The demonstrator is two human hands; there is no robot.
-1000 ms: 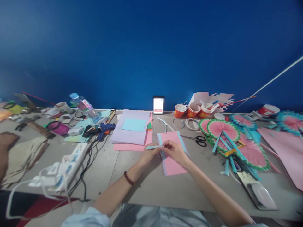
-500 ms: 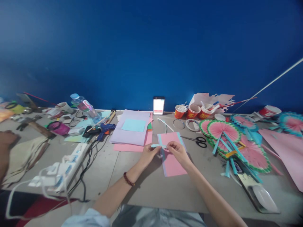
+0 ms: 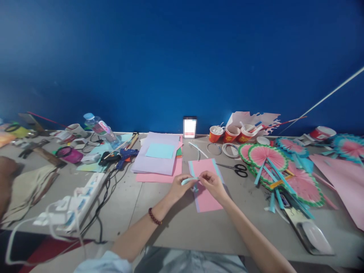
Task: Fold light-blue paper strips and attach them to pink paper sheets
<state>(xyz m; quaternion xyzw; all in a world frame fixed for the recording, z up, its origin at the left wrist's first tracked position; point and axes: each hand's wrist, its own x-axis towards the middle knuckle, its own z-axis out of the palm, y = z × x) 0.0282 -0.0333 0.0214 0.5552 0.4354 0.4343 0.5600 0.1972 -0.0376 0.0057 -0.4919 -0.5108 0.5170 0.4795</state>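
Observation:
A narrow light-blue paper strip is pinched between my two hands. My left hand grips it near its left part, thumb and fingers pressed together. My right hand pinches the strip's right end, which its fingertips partly hide. Beneath the hands lies a pink paper sheet with light-blue and lilac edge bands. A small bluish scrap shows just under the strip; whether it is part of it I cannot tell. Dark-handled scissors lie to the right of the pink sheet.
Lilac paper with a blue sheet on top lies left of the hands. Pink paper fans spread at the right. Red paper cups stand along the wall. A power strip, a blue glue gun and a bottle occupy the left.
The strip has tilted, its left end now lower and bent towards me. My hands stay at nearly the same place, with the fingers slightly shifted.

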